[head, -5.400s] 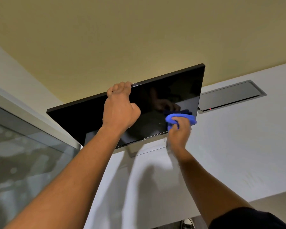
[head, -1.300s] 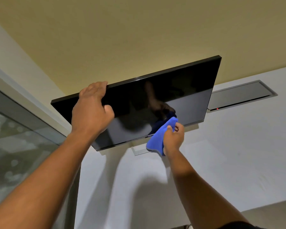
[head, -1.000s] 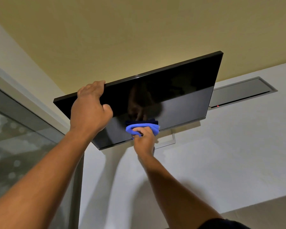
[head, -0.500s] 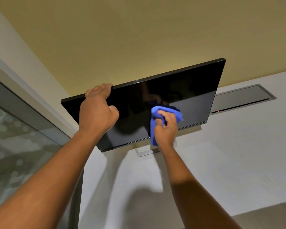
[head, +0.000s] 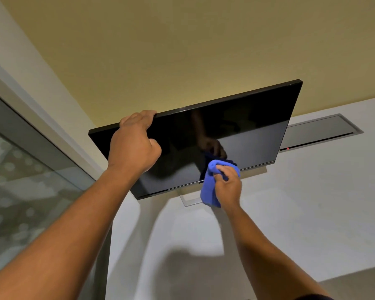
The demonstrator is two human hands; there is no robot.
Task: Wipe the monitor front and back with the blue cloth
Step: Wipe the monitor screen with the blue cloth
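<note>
1. The monitor sits in the middle of the frame, its dark screen facing me, its long axis running from centre left up to upper right.
2. My left hand is clamped over the top edge near the left end, fingers curled behind and thumb on the front, steadying the panel.
3. My right hand is closed around the cloth, bunched in the fingers, with a tail hanging below the palm.
4. The cloth touches the screen at its lower edge, a little right of the panel's middle, just above the stand.
5. The relation that counts: from the cloth, most unwiped glass, as I judge it, lies along the long axis, up and right toward the far corner, and left toward my bracing hand.
6. The right hand is the nearer one for the right half; the left stays well apart at the top edge.
7. The back is hidden from me, so I judge the front pass in hand and the back not yet done.
8. A cable hatch lies in the desk at right, clear of the stroke.
</note>
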